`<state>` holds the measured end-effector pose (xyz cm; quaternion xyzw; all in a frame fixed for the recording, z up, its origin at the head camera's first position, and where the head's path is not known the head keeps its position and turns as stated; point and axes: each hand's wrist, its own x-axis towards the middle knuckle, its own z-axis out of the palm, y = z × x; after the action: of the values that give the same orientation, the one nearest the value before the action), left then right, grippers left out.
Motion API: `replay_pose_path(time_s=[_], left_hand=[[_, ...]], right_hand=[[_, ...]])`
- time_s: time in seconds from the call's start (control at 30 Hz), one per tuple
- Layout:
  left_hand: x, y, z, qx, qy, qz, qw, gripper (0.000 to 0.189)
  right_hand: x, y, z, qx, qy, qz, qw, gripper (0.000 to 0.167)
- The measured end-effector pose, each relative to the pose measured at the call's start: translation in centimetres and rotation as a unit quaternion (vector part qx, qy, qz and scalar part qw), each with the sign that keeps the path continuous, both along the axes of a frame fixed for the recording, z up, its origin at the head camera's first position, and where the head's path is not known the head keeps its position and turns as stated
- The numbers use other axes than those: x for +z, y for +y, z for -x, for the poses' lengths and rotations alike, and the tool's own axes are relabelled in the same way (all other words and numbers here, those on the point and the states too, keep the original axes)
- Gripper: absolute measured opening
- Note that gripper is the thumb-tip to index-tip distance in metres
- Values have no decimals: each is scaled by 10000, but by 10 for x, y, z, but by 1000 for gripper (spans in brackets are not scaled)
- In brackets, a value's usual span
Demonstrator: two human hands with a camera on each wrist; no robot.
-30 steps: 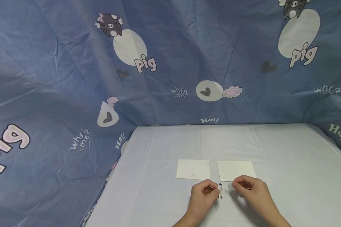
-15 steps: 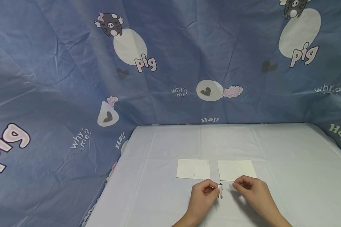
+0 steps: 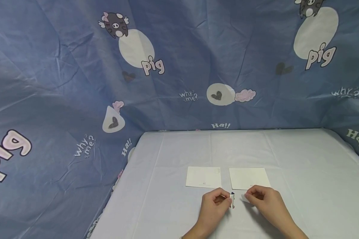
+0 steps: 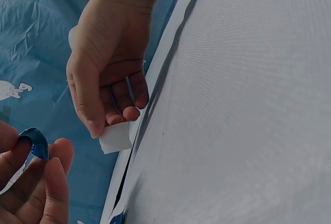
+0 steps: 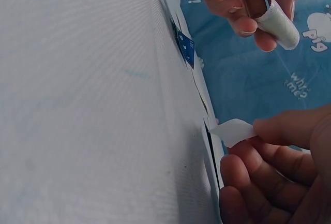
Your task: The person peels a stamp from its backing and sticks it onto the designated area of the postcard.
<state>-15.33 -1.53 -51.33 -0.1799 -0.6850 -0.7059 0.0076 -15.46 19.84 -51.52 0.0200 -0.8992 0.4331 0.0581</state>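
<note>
My left hand (image 3: pixel 214 208) pinches a small curled strip (image 5: pixel 279 26) between thumb and fingers. One face of the strip is white with a zigzag edge; in the left wrist view its other face shows glossy blue. To the right, my right hand (image 3: pixel 267 203) pinches a small white piece of paper (image 4: pixel 115 138) by its edge, thumb against fingers. A gap separates the hands, and both are just above the white-covered table. A small blue printed piece (image 5: pixel 186 49) appears beyond them in the right wrist view; what it belongs to is unclear.
Two white cards lie side by side just past the hands, a left card (image 3: pixel 203 177) and a right card (image 3: pixel 249 178), each with small faint print. A blue patterned curtain (image 3: pixel 173 66) hangs behind and left of the white-clothed table (image 3: pixel 167 149).
Both hands stay almost still, each with the same thing in its grip. The white paper in my right hand has turned and shifted slightly right. The head view has tipped a little.
</note>
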Motion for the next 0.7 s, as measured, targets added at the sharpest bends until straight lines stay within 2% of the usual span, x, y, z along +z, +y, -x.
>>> replay_pose_path(time_s=[0.27, 0.7], left_hand=[[-3, 1, 1, 21, 73, 110, 9999, 8], [-1, 1, 0, -62, 128, 92, 9999, 7]], right_hand=[[-1, -1, -1, 29, -144, -196, 9997, 13], [-2, 0, -1, 112, 177, -789, 9967, 17]])
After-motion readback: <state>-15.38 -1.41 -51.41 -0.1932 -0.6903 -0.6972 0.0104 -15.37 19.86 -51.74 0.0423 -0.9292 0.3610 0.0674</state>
